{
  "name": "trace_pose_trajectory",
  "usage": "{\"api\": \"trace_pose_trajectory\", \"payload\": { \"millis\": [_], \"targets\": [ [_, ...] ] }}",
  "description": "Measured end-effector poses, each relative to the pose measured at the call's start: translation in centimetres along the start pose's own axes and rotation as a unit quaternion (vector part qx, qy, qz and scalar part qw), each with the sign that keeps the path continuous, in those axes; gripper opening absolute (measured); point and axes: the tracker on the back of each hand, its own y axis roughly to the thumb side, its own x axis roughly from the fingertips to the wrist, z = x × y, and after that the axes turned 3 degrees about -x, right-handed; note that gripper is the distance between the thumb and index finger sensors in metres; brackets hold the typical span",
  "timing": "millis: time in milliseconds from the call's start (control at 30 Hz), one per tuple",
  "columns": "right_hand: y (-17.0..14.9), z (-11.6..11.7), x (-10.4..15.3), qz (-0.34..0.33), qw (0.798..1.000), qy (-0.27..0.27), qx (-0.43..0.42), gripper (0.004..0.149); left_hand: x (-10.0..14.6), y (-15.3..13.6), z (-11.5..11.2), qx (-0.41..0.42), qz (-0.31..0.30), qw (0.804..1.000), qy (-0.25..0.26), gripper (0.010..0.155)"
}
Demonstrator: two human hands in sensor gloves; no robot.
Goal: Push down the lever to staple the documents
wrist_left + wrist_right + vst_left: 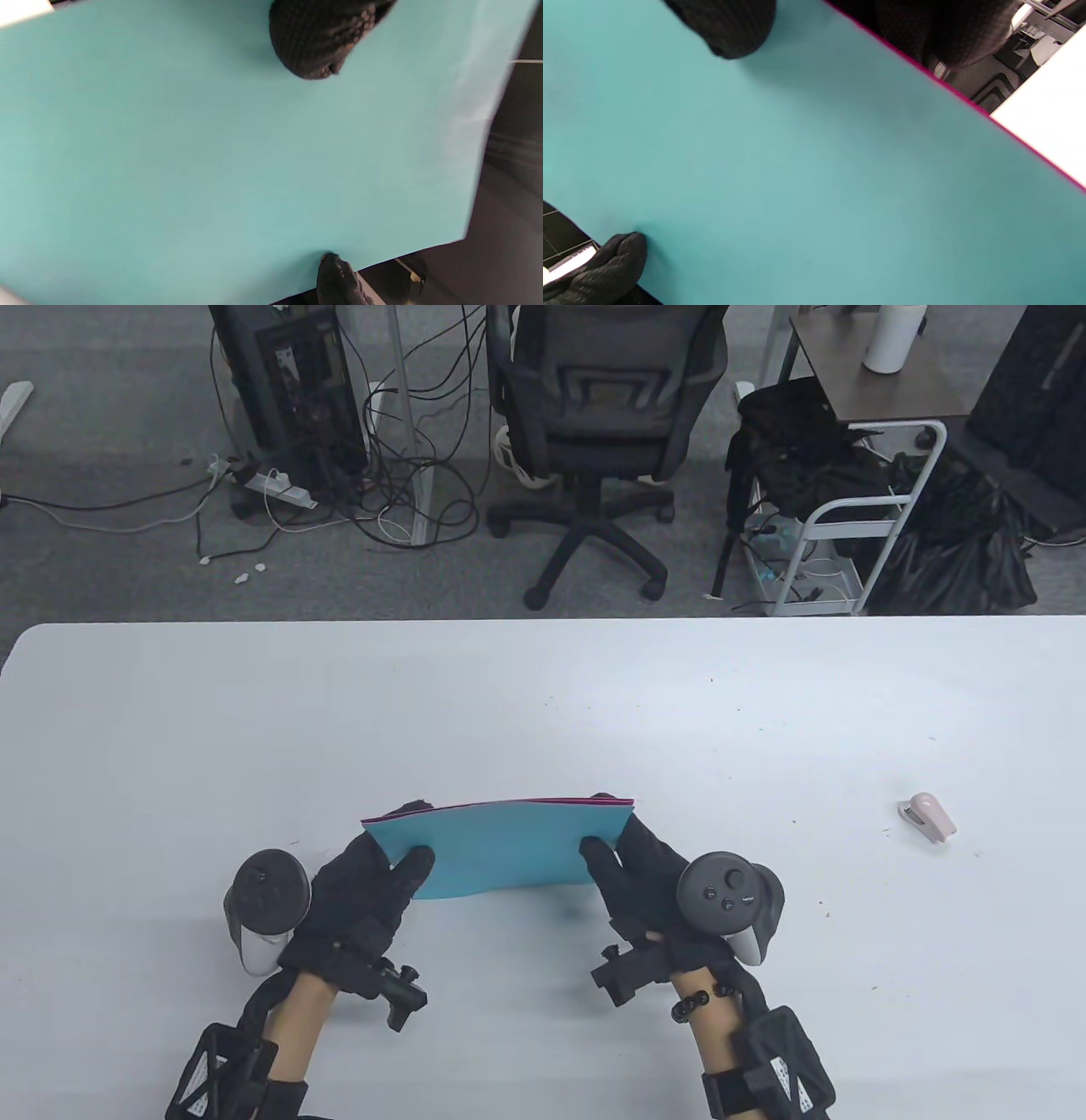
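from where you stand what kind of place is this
Most likely an office or lab workroom: a white table faces a swivel office chair, a computer tower with tangled cables and a power strip on grey carpet.

A white table (543, 712) carries a small pink stapler (927, 817) lying near its right side, amid scattered tiny dark specks.
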Motion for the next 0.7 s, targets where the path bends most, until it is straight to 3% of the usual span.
{"api": "trace_pose_trajectory", "payload": {
  "millis": [133, 300, 333, 567, 700],
  "targets": [
    [-0.8, -0.5, 0.1, 0.010, 1.000, 0.000, 0.001, 0.072, 0.2, -1.2, 0.1, 0.009, 0.010, 1.000, -0.028, 0.063],
    [-0.9, 0.1, -0.1, 0.017, 1.000, 0.019, -0.018, 0.060, -0.2, -1.4, -0.6, 0.037, 0.009, 0.998, -0.053, 0.050],
    [-0.9, 0.3, 0.0, 0.023, 0.999, 0.016, -0.025, 0.058, -0.2, -1.3, -0.8, 0.034, 0.011, 0.998, -0.049, 0.044],
    [-0.4, 0.4, -0.1, 0.022, 0.998, -0.005, -0.063, 0.052, -0.3, -0.1, -0.6, 0.017, -0.010, 1.000, -0.012, 0.041],
    [-1.2, 0.7, 0.0, 0.031, 0.999, 0.005, -0.040, 0.055, -0.2, -0.7, -0.7, 0.002, 0.001, 1.000, -0.028, 0.044]
  ]
}}
